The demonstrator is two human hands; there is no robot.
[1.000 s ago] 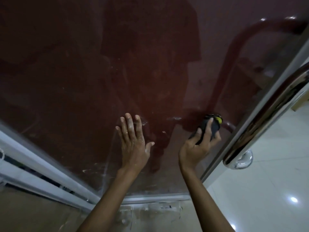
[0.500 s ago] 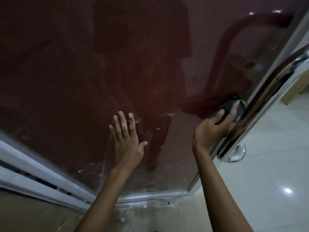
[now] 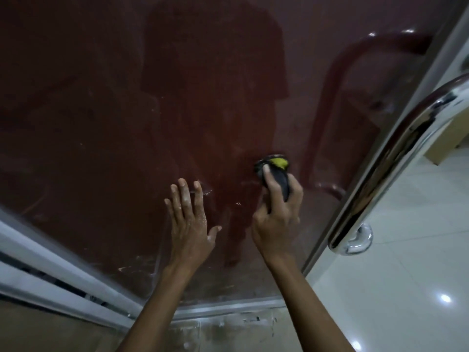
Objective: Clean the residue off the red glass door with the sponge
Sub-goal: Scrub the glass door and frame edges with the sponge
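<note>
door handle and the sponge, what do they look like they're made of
Door handle: looks like polished metal, probably chrome or stainless steel, given its mirror-bright reflections. Sponge: seems to be soft yellow foam with a dark scouring layer, bending in the right hand.

Open red glass door above and left of both hands; chrome handle (curved, protruding) blocks the right.

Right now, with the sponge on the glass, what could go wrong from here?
1. The right hand scrubs the sponge close to the chrome handle; a wide stroke could knock knuckles against it.
2. The left hand presses flat on the red glass door, likely leaving new smears.
3. White residue streaks near the bottom edge may get missed.
</note>
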